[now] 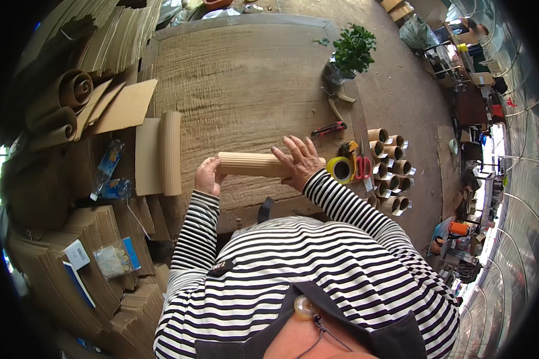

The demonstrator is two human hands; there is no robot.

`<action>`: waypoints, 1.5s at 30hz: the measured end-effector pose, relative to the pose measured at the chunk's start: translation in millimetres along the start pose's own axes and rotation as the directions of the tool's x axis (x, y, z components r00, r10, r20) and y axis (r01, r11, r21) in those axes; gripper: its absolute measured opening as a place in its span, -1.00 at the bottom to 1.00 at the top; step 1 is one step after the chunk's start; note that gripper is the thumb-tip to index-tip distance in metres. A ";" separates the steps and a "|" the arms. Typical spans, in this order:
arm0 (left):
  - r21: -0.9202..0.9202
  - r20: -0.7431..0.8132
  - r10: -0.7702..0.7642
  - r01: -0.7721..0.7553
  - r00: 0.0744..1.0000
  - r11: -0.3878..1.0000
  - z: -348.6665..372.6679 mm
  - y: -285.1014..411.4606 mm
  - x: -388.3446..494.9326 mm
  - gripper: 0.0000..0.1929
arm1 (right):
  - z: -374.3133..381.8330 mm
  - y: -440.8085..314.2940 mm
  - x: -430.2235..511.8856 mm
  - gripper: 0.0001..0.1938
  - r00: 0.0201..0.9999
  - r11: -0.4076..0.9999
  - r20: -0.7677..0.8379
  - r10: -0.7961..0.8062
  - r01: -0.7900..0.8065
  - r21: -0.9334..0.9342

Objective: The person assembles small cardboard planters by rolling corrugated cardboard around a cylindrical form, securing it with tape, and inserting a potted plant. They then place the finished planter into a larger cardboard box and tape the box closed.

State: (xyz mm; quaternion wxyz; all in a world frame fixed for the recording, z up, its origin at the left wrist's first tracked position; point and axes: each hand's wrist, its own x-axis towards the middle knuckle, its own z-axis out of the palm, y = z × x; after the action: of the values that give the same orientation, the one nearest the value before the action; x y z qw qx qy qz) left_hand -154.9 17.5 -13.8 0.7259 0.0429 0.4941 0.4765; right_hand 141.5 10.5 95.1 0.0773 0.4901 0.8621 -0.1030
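Observation:
A corrugated cardboard tube [251, 164] lies crosswise between my hands, over the near part of the wooden table [242, 89]. My left hand [209, 176] grips its left end with thumb and fingers. My right hand [299, 162] rests on its right part, fingers spread over the top. Just right of that hand are a roll of yellow tape [341, 170], a yellow and black tape dispenser [352, 150] and red-handled scissors [364, 168]. Farther back on the table lies a red and black utility knife [329, 129]. Corrugated cardboard sheets [148, 157], one partly rolled, lie left of my left hand.
Several upright cardboard tubes [393, 168] stand at the right, beyond the table edge. Pruning shears [337, 99] and a leafy plant [354, 48] in a clear container are at the back right. Stacked cardboard [72, 264], cardboard rolls [76, 89] and plastic bottles [109, 164] crowd the left.

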 end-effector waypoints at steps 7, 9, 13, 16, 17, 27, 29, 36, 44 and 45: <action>0.398 0.256 0.166 -0.260 0.952 0.880 19.5 12.4 -33.8 -0.50 | -9.5 17.1 -8.8 -0.26 0.988 0.898 0.116 0.103 -0.142 0.417; 0.543 0.334 0.250 -0.403 0.909 0.737 34.6 15.2 -47.2 -0.41 | -4.2 30.6 -8.0 -0.32 0.961 0.696 0.268 0.067 -0.237 0.678; 0.535 0.283 0.215 -0.339 0.935 0.774 65.5 0.3 -64.7 0.03 | 14.4 51.2 -7.5 -0.32 0.943 0.331 0.332 -0.037 -0.302 0.894; 0.660 0.238 0.413 -0.458 0.879 0.595 79.4 -31.2 -66.0 0.05 | 11.4 60.7 -0.7 -0.30 0.946 0.269 0.317 -0.073 -0.287 0.919; 0.773 0.140 0.394 -0.348 0.909 0.530 89.1 -33.2 -69.8 0.01 | 33.0 76.3 3.7 -0.26 0.946 0.335 0.317 -0.066 -0.278 0.900; 0.754 -0.139 0.472 -0.216 0.871 0.621 57.8 -42.5 -58.6 -0.67 | 18.2 94.4 9.1 -0.13 0.983 0.753 0.131 -0.130 0.012 0.658; 0.761 0.000 0.438 -0.284 0.899 0.584 69.4 -49.1 -70.4 -0.67 | 33.5 111.5 13.7 -0.30 0.996 0.913 -0.089 -0.010 0.046 0.405; 0.694 -0.053 0.401 -0.255 0.915 0.673 71.2 -62.0 -87.3 -0.43 | 12.6 131.0 52.7 -0.74 0.934 0.914 -0.344 0.101 0.050 0.403; 0.740 0.038 0.255 -0.199 0.966 0.643 -17.9 -41.6 -27.5 -0.67 | 68.6 165.0 105.0 -0.70 0.986 0.555 0.137 -0.093 -0.063 0.829; 0.624 -0.035 0.188 -0.126 0.982 0.771 -15.2 -20.0 -12.5 -0.68 | 87.2 183.7 111.8 -0.71 0.988 0.604 0.152 -0.028 -0.104 0.790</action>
State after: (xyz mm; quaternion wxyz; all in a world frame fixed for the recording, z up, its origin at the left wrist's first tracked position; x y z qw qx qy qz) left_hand -154.1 -8.7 -23.7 0.6048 0.2969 0.6516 0.3484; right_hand 245.7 172.7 -34.1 -0.0825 0.4823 0.7076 -0.5098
